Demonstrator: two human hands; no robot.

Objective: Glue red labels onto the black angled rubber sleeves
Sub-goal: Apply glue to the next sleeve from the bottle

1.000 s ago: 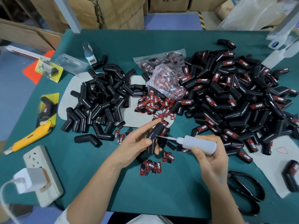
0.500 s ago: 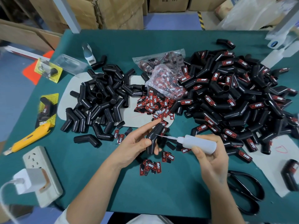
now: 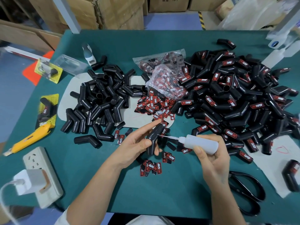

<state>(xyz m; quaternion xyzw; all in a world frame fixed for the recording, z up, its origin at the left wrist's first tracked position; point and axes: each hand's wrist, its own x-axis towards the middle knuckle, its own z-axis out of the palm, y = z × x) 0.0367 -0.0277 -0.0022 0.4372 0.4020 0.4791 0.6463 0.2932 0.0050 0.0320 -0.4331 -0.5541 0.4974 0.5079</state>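
Note:
My left hand (image 3: 134, 147) grips a plain black angled sleeve (image 3: 155, 138) above the green table, thumb on its bend and index finger stretched along its top. My right hand (image 3: 212, 158) holds a translucent glue bottle (image 3: 202, 143), and the thin nozzle tip touches the upper arm of that sleeve. Loose red labels (image 3: 152, 167) lie just below my hands, with more red labels (image 3: 154, 105) heaped behind. A pile of unlabelled sleeves (image 3: 100, 101) sits at the left, and a big pile of labelled sleeves (image 3: 235, 95) at the right.
A plastic bag of labels (image 3: 164, 78) lies between the piles. Black scissors (image 3: 248, 194) rest at the right front. A yellow utility knife (image 3: 29, 138) and a power strip with charger (image 3: 39, 177) occupy the left front. Cardboard boxes (image 3: 100, 12) stand behind the table.
Hardly anything differs. Both hands stay in place, with the nozzle still at the sleeve.

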